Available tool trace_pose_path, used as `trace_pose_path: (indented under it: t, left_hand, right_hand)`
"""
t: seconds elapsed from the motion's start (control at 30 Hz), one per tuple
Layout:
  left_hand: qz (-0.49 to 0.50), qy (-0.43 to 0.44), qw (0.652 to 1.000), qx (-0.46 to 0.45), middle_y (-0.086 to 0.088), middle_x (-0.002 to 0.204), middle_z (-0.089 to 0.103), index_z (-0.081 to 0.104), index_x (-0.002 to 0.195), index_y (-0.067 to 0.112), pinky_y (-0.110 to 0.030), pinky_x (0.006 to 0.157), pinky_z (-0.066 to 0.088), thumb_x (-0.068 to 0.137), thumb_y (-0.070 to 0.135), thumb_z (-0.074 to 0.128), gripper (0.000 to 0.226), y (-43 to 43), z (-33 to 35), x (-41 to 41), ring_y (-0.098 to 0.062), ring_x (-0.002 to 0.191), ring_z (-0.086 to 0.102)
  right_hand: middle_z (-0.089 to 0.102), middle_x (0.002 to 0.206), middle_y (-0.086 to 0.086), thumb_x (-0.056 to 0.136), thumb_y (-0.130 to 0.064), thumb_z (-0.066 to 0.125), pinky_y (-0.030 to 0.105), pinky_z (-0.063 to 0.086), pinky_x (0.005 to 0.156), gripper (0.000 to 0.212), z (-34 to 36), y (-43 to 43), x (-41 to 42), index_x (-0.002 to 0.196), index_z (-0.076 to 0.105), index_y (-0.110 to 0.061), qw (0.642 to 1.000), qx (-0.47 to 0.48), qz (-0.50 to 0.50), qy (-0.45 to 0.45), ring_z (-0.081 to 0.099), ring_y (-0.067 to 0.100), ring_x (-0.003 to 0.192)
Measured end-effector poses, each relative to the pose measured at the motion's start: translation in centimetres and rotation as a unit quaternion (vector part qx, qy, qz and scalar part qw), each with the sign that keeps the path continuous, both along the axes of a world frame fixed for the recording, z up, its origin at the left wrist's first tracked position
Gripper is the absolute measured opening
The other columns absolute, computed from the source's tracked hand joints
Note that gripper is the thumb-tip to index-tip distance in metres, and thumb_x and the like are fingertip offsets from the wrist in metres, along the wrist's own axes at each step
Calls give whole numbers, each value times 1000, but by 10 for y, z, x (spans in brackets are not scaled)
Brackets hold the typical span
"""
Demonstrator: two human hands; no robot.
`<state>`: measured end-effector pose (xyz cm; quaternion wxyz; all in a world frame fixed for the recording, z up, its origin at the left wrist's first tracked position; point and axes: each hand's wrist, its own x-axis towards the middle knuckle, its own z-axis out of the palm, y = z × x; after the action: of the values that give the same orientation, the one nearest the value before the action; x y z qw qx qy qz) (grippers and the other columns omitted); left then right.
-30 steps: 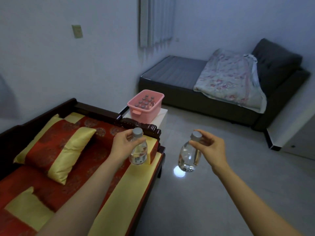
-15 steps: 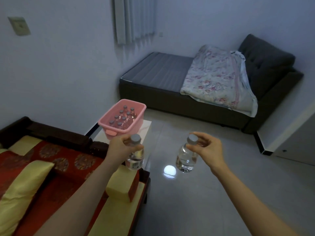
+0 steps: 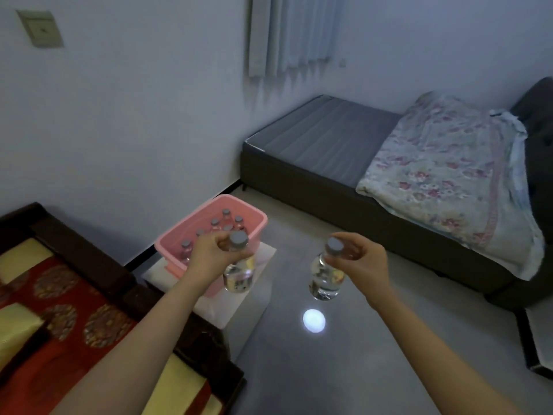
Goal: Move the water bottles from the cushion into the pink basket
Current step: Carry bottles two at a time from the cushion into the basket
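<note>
Beyond the cushion, the pink basket (image 3: 257, 218) already holds several bottles; both hands (image 3: 209, 254) (image 3: 363, 259) each grip another, undelivered.

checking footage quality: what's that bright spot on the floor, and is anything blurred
Head view: the spot is glare, probably a lamp mirrored in the glossy floor; the room is dim and bluish; the blanket smears toward the right edge; labels on the left bottle and right bottle are too soft to read.
</note>
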<state>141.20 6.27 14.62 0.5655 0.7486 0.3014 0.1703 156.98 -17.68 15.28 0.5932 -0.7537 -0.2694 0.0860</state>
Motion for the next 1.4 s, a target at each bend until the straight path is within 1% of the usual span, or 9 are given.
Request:
trace_pose_path:
  t: [0.17, 0.3, 0.47, 0.53, 0.7, 0.83, 1.0, 1.27, 1.4]
  left_hand:
    - [53, 14, 998, -27, 30, 69, 68, 66, 75, 28, -9, 47, 44, 62, 23, 85, 24, 37, -12, 57, 12, 60, 62]
    - [97, 14, 995, -16, 10, 75, 73, 71, 82, 24, -13, 53, 47, 58, 22, 88, 29, 77, -27, 95, 0, 64, 66]
    - [134, -2, 991, -6, -7, 84, 75, 73, 92, 8, -33, 74, 56, 58, 12, 88, 38, 141, -48, 140, -23, 79, 69]
    - [150, -12, 989, -4, -8, 86, 75, 74, 92, 7, -34, 75, 56, 57, 10, 88, 38, 166, -55, 156, -22, 81, 70]
    - [184, -4, 983, -25, -6, 89, 75, 74, 92, 7, -16, 64, 53, 58, 11, 88, 37, 201, -76, 170, -11, 75, 68]
    - [223, -15, 974, -39, -14, 90, 75, 74, 90, 6, -33, 71, 56, 59, 9, 87, 34, 222, -94, 178, -14, 75, 64]
    - [267, -1, 961, -69, 16, 68, 69, 72, 83, 18, -7, 56, 45, 59, 6, 87, 31, 226, -130, 190, 10, 60, 57]
    - [279, 30, 955, -91, 18, 76, 71, 71, 81, 33, -11, 66, 46, 58, 9, 88, 37, 213, -198, 202, 8, 71, 59]
    - [276, 38, 956, -93, 28, 85, 71, 71, 84, 38, -7, 68, 45, 57, 7, 87, 44, 201, -225, 214, 9, 78, 63]
  right_hand:
    - [74, 91, -7, 63, -5, 84, 29, 56, 80, 45, -9, 49, 77, 92, 69, -36, 999, -14, 49, 0, 71, 9, 86]
    - [74, 91, -10, 62, -5, 84, 24, 57, 78, 46, -16, 101, 131, 94, 70, -35, 996, -15, 90, 5, 71, 9, 87]
    - [74, 92, -11, 65, -3, 82, 20, 58, 65, 44, -30, 180, 191, 94, 70, -33, 992, -11, 128, 9, 71, 11, 85]
    - [74, 91, -7, 65, -1, 82, 22, 58, 68, 44, -33, 217, 214, 94, 70, -30, 989, -11, 146, 14, 71, 12, 86]
    - [73, 93, -3, 63, 0, 82, 32, 58, 80, 44, -47, 288, 240, 91, 69, -32, 982, -29, 185, 19, 70, 15, 89]
    - [73, 92, -3, 63, -3, 84, 37, 58, 83, 39, -65, 341, 252, 94, 69, -23, 968, -66, 238, 35, 70, 16, 89]
    - [74, 90, -2, 60, 2, 85, 26, 56, 79, 42, -107, 388, 255, 89, 68, -23, 948, -119, 289, 58, 70, 10, 86]
    - [71, 77, -20, 61, 8, 79, 12, 50, 69, 44, -171, 405, 260, 80, 66, -30, 919, -187, 343, 59, 65, -4, 74]
    - [67, 79, -13, 61, 2, 76, 15, 49, 70, 34, -193, 402, 265, 81, 65, -22, 903, -230, 364, 13, 64, 2, 77]
